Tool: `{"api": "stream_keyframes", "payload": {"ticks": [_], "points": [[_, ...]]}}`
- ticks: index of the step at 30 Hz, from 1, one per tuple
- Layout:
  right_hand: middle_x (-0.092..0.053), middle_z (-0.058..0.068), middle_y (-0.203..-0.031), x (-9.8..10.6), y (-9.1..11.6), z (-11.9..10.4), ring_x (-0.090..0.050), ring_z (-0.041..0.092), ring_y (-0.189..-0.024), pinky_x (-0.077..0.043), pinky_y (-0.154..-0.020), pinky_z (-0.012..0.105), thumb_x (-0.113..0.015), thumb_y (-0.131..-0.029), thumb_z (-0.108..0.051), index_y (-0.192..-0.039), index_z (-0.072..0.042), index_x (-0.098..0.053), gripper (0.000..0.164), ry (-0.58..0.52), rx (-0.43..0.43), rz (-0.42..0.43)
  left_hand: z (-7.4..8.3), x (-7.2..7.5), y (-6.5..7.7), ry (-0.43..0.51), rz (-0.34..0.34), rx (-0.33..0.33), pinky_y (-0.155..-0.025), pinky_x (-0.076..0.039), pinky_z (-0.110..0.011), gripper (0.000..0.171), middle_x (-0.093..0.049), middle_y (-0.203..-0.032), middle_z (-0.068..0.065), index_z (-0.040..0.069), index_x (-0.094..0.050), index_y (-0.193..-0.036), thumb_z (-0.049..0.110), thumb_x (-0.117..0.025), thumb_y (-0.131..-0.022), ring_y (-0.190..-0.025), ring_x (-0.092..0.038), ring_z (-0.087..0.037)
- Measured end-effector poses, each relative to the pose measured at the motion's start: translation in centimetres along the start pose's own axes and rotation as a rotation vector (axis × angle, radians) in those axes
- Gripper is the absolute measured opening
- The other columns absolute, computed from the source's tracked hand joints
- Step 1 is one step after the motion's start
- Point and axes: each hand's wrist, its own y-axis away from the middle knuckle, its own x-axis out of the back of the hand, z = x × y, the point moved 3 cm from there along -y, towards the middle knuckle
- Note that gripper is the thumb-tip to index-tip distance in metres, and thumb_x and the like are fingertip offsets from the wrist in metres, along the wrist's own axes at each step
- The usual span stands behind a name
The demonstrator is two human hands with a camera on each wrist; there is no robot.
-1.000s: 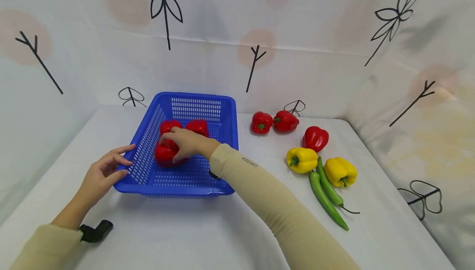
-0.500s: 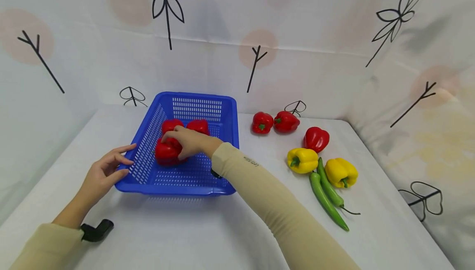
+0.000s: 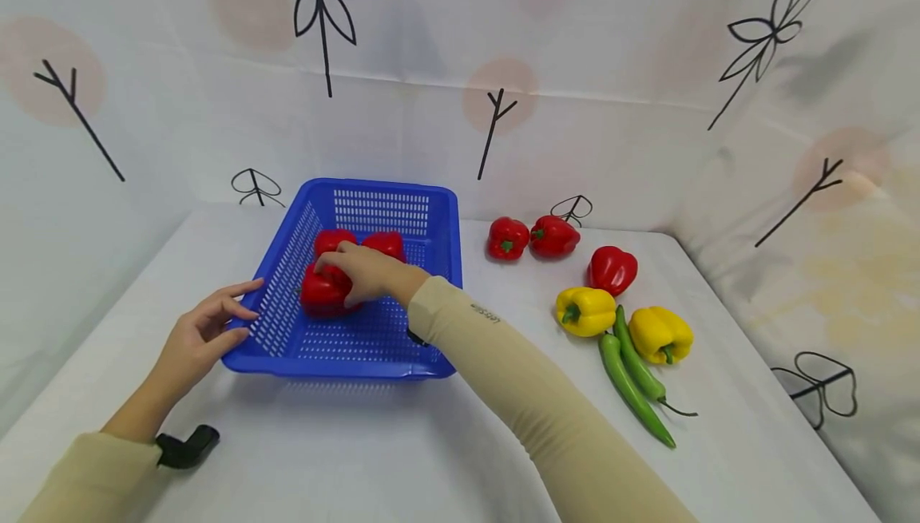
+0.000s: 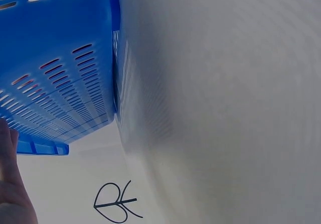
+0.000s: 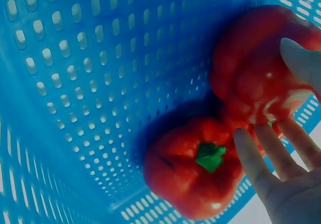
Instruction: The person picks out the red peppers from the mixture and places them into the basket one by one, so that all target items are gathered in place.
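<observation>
In the head view a blue perforated plastic basket (image 3: 338,367) sits on the white table, with red bell peppers inside. My right hand (image 3: 370,271) reaches into it and grips the nearest red bell pepper (image 3: 323,293), thumb on one side and fingers on the other. Just beyond are two more red bell peppers, one at the left (image 3: 334,241) and one at the right (image 3: 386,244). The right wrist view shows the gripped pepper (image 5: 256,68) beside another with a green stem (image 5: 193,169). My left hand (image 3: 194,339) rests its extended fingers against the basket's left rim.
Right of the basket lie several red bell peppers (image 3: 554,236), two yellow bell peppers (image 3: 585,311) and two long green chili peppers (image 3: 632,387). A patterned cloth (image 3: 402,68) hangs behind the table. A black strap piece (image 3: 188,447) is on the left wrist.
The gripped red pepper has shifted slightly away from me within the basket, turning a little in my right hand. My left hand stays at the rim.
</observation>
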Motion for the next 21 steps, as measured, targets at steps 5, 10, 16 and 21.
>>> {"api": "stream_keyframes", "payload": {"ticks": [5,10,16,21], "points": [[-0.045,0.000,-0.125,0.5,0.2,-0.1,-0.042,0.016,-0.113,-0.049,-0.084,0.029,-0.079,-0.073,-0.012,-0.129,-0.024,-0.050,0.064,0.024,0.015,0.001,0.0,-0.1,0.0,-0.006,0.000,-0.003,-0.085,-0.041,-0.011,0.015,-0.048,-0.133,0.009,-0.007,-0.057,-0.094,-0.016,-0.052,-0.083,-0.116,-0.044,0.002],[-0.047,0.000,-0.126,1.3,0.8,-0.8,-0.042,0.015,-0.115,-0.049,-0.084,0.028,-0.078,-0.075,-0.012,-0.128,-0.023,-0.050,0.061,0.032,0.058,0.004,0.0,0.0,0.0,0.000,-0.004,-0.006,-0.085,-0.041,-0.011,0.016,-0.048,-0.133,0.009,-0.007,-0.057,-0.094,-0.017,-0.051,-0.083,-0.116,-0.044,0.001],[-0.047,-0.002,-0.130,2.0,1.5,-1.7,-0.040,0.015,-0.118,-0.049,-0.084,0.028,-0.076,-0.076,-0.015,-0.128,-0.024,-0.051,0.059,0.025,0.097,-0.004,-0.1,0.1,0.1,-0.006,-0.005,-0.006,-0.086,-0.041,-0.010,0.016,-0.048,-0.133,0.009,-0.007,-0.057,-0.095,-0.016,-0.052,-0.083,-0.116,-0.043,0.002],[-0.049,-0.002,-0.131,2.6,2.4,-2.3,-0.040,0.014,-0.120,-0.048,-0.086,0.028,-0.075,-0.078,-0.015,-0.127,-0.024,-0.052,0.056,0.003,0.118,0.007,0.0,0.0,0.1,-0.007,-0.006,-0.006,-0.086,-0.041,-0.010,0.015,-0.048,-0.133,0.010,-0.007,-0.056,-0.095,-0.016,-0.052,-0.083,-0.116,-0.043,0.002]]}}
